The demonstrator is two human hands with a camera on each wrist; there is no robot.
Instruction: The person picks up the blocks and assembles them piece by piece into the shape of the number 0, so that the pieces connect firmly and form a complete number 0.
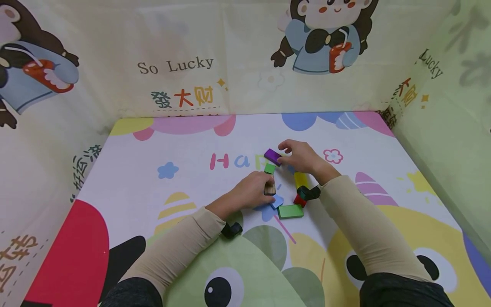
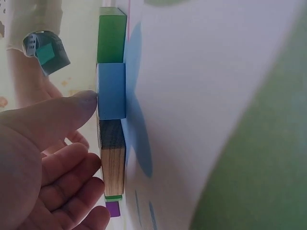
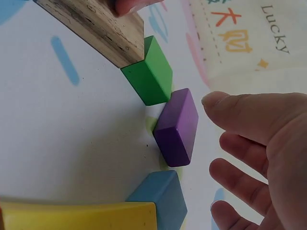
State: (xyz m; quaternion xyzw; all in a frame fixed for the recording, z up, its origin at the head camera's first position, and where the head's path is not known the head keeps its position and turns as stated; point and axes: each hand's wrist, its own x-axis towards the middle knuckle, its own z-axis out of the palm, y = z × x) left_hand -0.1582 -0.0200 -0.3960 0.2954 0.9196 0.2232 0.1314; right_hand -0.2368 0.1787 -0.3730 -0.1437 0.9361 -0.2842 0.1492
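Observation:
In the head view, several coloured blocks form a ring on the table. My left hand (image 1: 248, 187) is at the ring's left side; its thumb touches a blue block (image 2: 111, 91), and its loosely bent fingers rest against a wooden block (image 2: 113, 170). My right hand (image 1: 302, 158) is just beside a purple block (image 3: 176, 129), thumb and fingers spread around nothing. A small green block (image 3: 149, 74) sits between the wooden and purple ones. Beyond a gap from the purple block, another blue block (image 3: 165, 196) touches a yellow block (image 3: 81, 215).
A longer green block (image 1: 290, 211) and a red block (image 1: 300, 200) make up the near side of the ring. The printed tabletop (image 1: 184, 157) ends at a cloth wall (image 1: 245, 55) behind, with more cloth at both sides.

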